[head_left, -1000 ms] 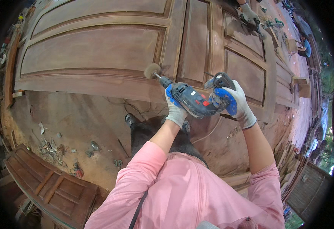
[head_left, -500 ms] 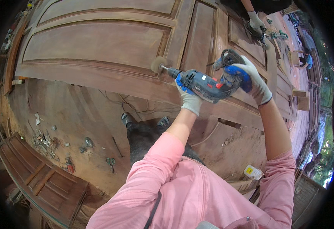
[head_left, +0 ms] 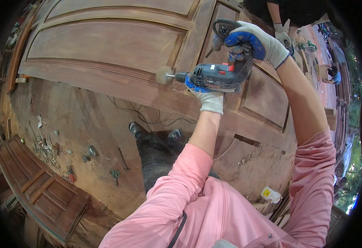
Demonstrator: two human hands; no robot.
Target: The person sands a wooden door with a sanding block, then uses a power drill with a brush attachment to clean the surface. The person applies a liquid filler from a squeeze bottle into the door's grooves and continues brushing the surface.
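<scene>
Two gloved hands are clamped on one dark power drill [head_left: 220, 77], which is held level over a large wooden door [head_left: 102, 45] lying in front of the person. The left hand [head_left: 208, 97] wraps the front of the drill from below, just behind the chuck [head_left: 182, 77]; the right hand [head_left: 265, 44] is closed around the rear handle, with a dark loop [head_left: 225, 27] — perhaps bundled cord — beside its fingers. At the drill's tip, a round tan brush [head_left: 163, 75] sits at the lower corner of a recessed panel, by its moulding; whether it touches the wood or is spinning cannot be told. The work looks partway along: pale, rubbed-looking haze covers the panels, while the grooves around them are darker and may be what is left, though no clear line parts done from undone. Beyond the right hand, a co-worker's gloved hand [head_left: 283, 36] is over the far right part of the work. Below the door's near edge, the person's sandalled feet [head_left: 134, 129] stand on a dusty floor, near a trailing cable [head_left: 139, 112]. Farther left lie scissors [head_left: 115, 175] and a smaller panelled wooden piece [head_left: 44, 188]; toward the lower right is a whitish bottle with a yellow label [head_left: 270, 194].
</scene>
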